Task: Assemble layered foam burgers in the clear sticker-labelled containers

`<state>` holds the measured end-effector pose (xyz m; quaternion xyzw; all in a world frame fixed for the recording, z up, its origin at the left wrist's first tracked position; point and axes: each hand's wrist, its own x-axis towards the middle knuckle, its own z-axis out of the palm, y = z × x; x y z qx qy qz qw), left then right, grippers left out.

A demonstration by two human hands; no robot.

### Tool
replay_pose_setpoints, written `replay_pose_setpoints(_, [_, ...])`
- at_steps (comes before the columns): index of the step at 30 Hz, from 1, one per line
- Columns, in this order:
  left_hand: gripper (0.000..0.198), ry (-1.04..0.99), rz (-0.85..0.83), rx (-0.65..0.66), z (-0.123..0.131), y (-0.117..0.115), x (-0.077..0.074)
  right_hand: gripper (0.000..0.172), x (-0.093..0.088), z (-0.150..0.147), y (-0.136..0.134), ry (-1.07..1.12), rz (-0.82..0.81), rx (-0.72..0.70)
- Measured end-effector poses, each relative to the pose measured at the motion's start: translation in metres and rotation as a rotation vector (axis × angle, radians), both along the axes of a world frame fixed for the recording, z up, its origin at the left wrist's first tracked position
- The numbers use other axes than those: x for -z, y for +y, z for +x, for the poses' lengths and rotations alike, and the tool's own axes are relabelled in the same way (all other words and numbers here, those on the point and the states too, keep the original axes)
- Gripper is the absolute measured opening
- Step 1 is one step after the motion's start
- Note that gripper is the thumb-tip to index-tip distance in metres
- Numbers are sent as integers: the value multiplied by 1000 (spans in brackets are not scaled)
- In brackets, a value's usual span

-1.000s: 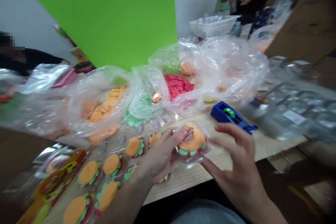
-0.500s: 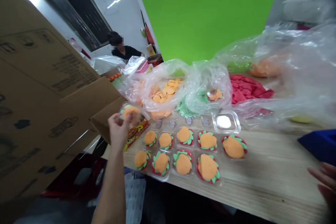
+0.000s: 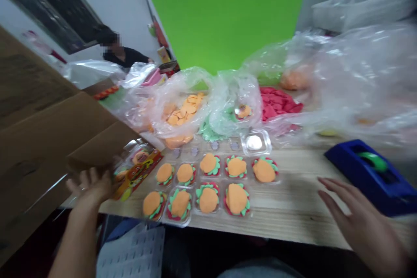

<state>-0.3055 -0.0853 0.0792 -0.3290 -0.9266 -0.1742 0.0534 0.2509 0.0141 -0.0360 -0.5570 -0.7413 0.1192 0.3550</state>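
Note:
My left hand (image 3: 93, 189) is empty, its fingers spread beside a printed display box (image 3: 140, 173) that holds clear-packed toy burgers (image 3: 140, 156). Part of that box is hidden by the hand and a cardboard flap. Over the table's right side hovers my right hand (image 3: 358, 217), thumb and fingers apart with nothing between them. A blue tape dispenser (image 3: 345, 156) with green inside stands close to it. In the middle, toy burgers with orange tops (image 3: 236, 167), green leaves and red layers sit in open clear plastic trays in two rows.
Plastic bags along the back hold orange pieces (image 3: 185, 110), green pieces (image 3: 210, 130) and red pieces (image 3: 276, 102). A large cardboard carton (image 3: 42, 126) rises at left. An open clear lid (image 3: 265, 143) lies behind the rows. A person (image 3: 125, 54) is in the background.
My left hand has let go of the packed burger it held and drawn down, fingers spreading. My right hand has come further into view. The camera has turned to the right.

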Motion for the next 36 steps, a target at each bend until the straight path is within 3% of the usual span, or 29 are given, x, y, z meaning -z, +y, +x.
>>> replay_pose_setpoints(2, [36, 76, 57, 99, 22, 19, -6, 38, -14, -8, 3, -68, -65, 12])
replay_pose_setpoints(5, [33, 23, 101, 466, 85, 59, -6, 29, -45, -28, 17, 34, -107, 55])
replay_pose_setpoints(6, [31, -16, 86, 568, 112, 74, -3, 27, -55, -36, 23, 114, -76, 57])
replay_pose_setpoints(8, [27, -51, 87, 781, 170, 102, 9, 39, -66, -51, 33, 279, -161, 49])
replay_pose_setpoints(9, [30, -62, 32, 980, 198, 116, 18, 44, -66, -57, 37, 339, -243, 38])
replay_pose_setpoints(11, [46, -79, -17, 1161, 245, 142, 36, 46, -58, -67, 39, 416, -436, 23])
replay_pose_setpoints(15, [40, -84, 8, 1100, 293, 185, 65, 37, -23, -76, 28, 592, -768, -25])
replay_pose_setpoints(19, [24, -158, 37, 1075, 301, 208, 70, 40, -4, -83, 19, 912, -1020, -95])
replay_pose_setpoints(23, [11, -338, 45, 1235, 305, 206, 52, 41, -10, -79, 14, 1195, -1037, -112])
replay_pose_setpoints(26, [18, -499, 36, 1364, 310, 186, 30, 40, -24, -71, 6, 1331, -1000, -122])
replay_pose_setpoints(28, [32, -622, 68, 1409, 314, 166, 15, 38, -38, -66, 0, 1385, -978, -140])
replay_pose_setpoints(31, [72, -768, 100, 1483, 317, 136, -3, 33, -63, -62, -6, 1461, -951, -189])
replay_pose_setpoints(33, [81, -702, 65, 1544, 317, 120, -11, 30, -77, -60, -8, 1502, -926, -240])
replay_pose_setpoints(36, [69, -500, 121, 1556, 316, 104, -15, 29, -90, -60, -12, 1485, -900, -307])
